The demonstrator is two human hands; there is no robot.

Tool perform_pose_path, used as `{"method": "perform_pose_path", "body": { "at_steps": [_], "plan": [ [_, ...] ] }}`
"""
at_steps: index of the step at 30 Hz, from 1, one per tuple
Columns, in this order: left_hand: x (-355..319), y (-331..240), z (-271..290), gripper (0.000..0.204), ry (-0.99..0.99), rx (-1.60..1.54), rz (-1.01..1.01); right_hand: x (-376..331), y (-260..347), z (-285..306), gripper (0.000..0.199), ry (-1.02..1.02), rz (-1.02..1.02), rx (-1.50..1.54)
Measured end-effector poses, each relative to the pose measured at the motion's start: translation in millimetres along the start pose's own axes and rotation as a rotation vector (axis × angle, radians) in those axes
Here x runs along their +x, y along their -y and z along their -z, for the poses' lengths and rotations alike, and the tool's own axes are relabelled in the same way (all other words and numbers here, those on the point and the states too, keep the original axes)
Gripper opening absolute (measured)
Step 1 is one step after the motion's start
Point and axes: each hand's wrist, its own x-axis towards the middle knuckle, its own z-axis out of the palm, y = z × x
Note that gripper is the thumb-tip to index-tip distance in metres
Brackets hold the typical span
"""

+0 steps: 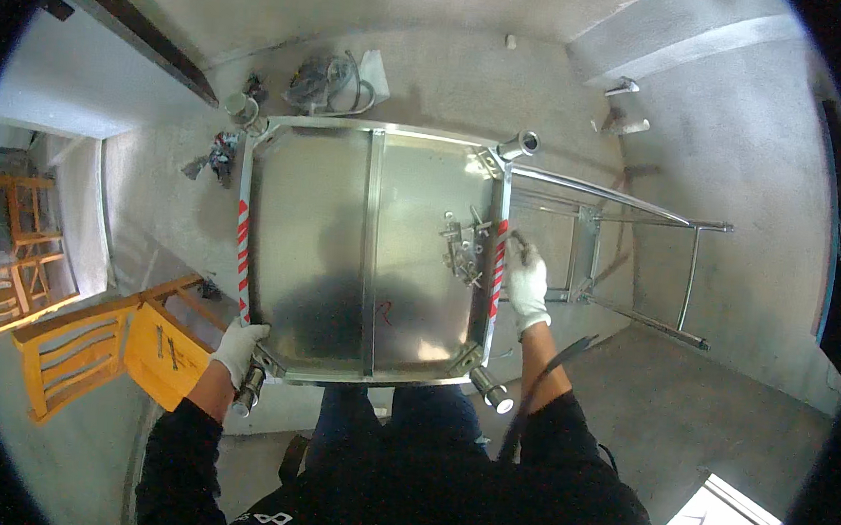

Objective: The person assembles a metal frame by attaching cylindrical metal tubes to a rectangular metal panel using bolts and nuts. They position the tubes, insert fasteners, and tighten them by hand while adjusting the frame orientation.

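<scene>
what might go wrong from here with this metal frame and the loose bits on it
The small metal parts lie loose on the metal panel near its right rim, so a tilt might send them sliding off.

The dark strap hangs across the view of the right forearm and could snag or get in the way.

The left hand is at the near-left corner, close to the orange chair; swinging the frame that way might knock it.

Two hands (528,288), one panel (311,226), four corner tubes (521,145), two striped strips (497,268)
</scene>
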Motion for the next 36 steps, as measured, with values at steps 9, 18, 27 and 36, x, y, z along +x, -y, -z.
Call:
{"method": "perform_pose_path", "body": {
  "at_steps": [9,18,27,36],
  "plan": [
    [-0.2,-7.4,-5.0,0.042,-0.228,-0.134,0.004,-1.7,1.7,-26.4,0.047,0.177,-0.552,0.318],
    [-7.8,-25.7,-41.3,0.051,-0.530,0.009,-0.223,-6.6,14.8,-26.2,0.037,0.053,-0.375,0.339],
    [-12.1,-27.0,-55.4,0.060,-0.652,0.220,-0.307,13.2,-25.5,-35.0,0.061,0.110,-0.420,0.199],
    [-2.0,-22.1,-35.4,0.060,-0.492,0.156,-0.229,10.0,8.9,-15.6,0.067,0.218,-0.622,0.176]
  ]
}}
